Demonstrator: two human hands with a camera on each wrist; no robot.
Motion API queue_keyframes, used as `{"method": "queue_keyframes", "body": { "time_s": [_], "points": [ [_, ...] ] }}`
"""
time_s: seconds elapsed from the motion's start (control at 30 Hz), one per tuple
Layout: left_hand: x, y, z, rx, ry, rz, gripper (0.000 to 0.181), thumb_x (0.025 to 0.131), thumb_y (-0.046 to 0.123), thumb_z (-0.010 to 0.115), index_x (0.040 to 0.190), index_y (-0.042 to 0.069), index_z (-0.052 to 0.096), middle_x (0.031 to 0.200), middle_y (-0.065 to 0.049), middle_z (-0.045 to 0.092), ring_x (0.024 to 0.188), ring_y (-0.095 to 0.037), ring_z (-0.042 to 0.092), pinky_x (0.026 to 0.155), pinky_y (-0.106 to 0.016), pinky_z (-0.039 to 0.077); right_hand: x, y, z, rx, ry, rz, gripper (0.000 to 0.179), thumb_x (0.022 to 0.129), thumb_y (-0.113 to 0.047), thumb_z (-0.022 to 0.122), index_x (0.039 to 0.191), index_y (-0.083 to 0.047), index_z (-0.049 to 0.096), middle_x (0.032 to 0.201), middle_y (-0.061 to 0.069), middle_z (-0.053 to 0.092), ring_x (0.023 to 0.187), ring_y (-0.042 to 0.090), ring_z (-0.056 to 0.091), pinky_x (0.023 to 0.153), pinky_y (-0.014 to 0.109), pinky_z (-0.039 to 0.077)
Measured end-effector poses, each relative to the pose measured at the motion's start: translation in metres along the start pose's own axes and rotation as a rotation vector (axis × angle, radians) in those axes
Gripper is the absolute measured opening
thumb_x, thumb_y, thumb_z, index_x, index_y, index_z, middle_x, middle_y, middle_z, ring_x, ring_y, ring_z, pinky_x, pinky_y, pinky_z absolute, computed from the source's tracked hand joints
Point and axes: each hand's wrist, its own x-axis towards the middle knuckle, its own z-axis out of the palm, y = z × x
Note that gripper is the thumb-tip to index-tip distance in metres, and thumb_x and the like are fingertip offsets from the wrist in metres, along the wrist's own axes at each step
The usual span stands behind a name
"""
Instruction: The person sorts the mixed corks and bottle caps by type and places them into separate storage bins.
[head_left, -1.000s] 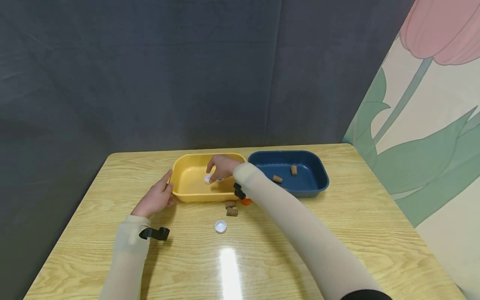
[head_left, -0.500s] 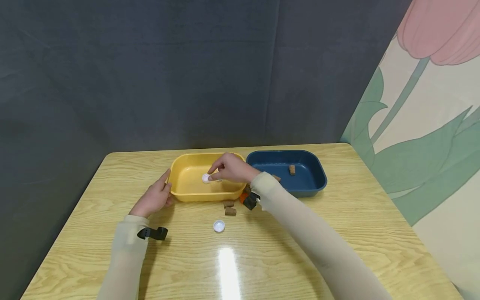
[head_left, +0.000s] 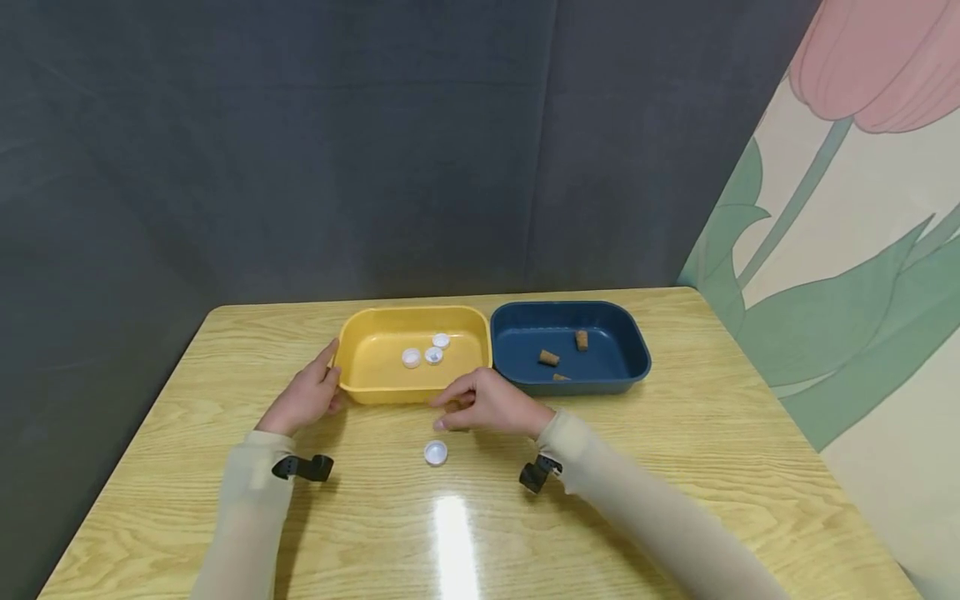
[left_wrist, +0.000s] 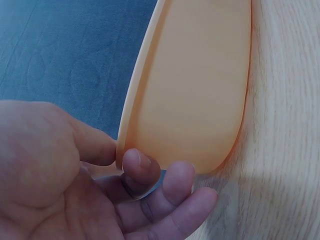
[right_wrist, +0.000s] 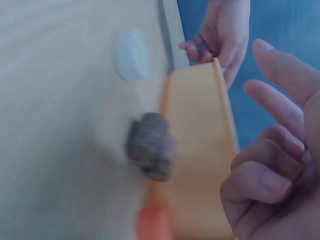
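Note:
My left hand (head_left: 303,400) holds the left end of a yellow tray (head_left: 397,396), pinching its rim (left_wrist: 134,95) between thumb and fingers. Three white bottle caps (head_left: 411,357) lie inside that tray. Just in front of it, my right hand (head_left: 495,406) hovers with thumb and forefinger apart and nothing between them. Brown corks (right_wrist: 151,145), blurred, lie on the table near these fingers; in the head view the hand mostly covers them. Another white bottle cap (head_left: 435,452) sits on the table nearer to me. An orange object (right_wrist: 155,224) shows beside the tray, hidden in the head view.
A dark blue tray (head_left: 570,387) adjoins the yellow one on the right, with corks (head_left: 549,357) inside. Both trays stand on a wooden table (head_left: 360,533) near its back edge. A dark curtain (head_left: 375,150) hangs behind, and a painted wall is at right.
My right hand let go of a white cap in the yellow tray, then drew back toward me to the corks on the table. My left hand has stayed at the tray's end.

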Motion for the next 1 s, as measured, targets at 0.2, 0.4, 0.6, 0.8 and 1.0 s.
{"method": "queue_keyframes", "body": {
  "time_s": [0.2,0.4,0.6,0.8,1.0],
  "points": [
    [0.001,0.000,0.000,-0.005,0.000,0.005,0.058,0.111,0.016,0.026,0.161,0.006,0.000,0.079,-0.012,0.049,0.070,-0.023,0.056,0.070,-0.039,0.051,-0.016,0.020,0.009,0.096,0.062,0.099,0.035,0.085,-0.028,0.082,0.115,-0.010,0.077,0.060,-0.006,0.046,0.054,0.010,0.029,0.054,0.023,0.027],
    [0.001,-0.001,-0.001,-0.013,-0.003,0.010,0.058,0.111,0.016,0.026,0.161,0.006,0.000,0.080,-0.012,0.049,0.070,-0.023,0.057,0.070,-0.038,0.051,-0.023,0.035,0.017,0.106,0.129,0.153,0.035,0.083,-0.026,0.083,0.115,-0.013,0.077,0.084,-0.007,0.071,0.057,0.009,0.033,0.053,0.022,0.026],
    [0.001,-0.001,0.000,-0.010,0.001,0.012,0.058,0.111,0.016,0.026,0.161,0.005,0.000,0.080,-0.012,0.050,0.070,-0.024,0.058,0.070,-0.038,0.052,-0.023,0.042,0.024,0.074,0.176,0.154,0.034,0.082,-0.021,0.085,0.113,-0.011,0.078,0.103,0.002,0.076,0.068,0.007,0.046,0.060,0.018,0.036],
    [0.001,-0.001,0.001,-0.004,0.004,0.012,0.058,0.111,0.016,0.027,0.161,0.005,0.000,0.079,-0.012,0.050,0.070,-0.024,0.058,0.069,-0.039,0.052,-0.022,0.042,0.027,0.038,0.193,0.156,0.033,0.082,-0.020,0.085,0.112,-0.009,0.078,0.099,0.001,0.075,0.061,0.007,0.040,0.056,0.020,0.032],
    [0.001,-0.001,0.000,-0.010,0.002,0.019,0.058,0.111,0.015,0.026,0.161,0.004,0.000,0.079,-0.013,0.051,0.069,-0.024,0.058,0.069,-0.039,0.052,-0.021,0.039,0.026,-0.011,0.199,0.188,0.031,0.080,-0.017,0.086,0.108,-0.010,0.079,0.071,-0.004,0.060,0.062,0.009,0.038,0.059,0.021,0.032]
  ]
}}
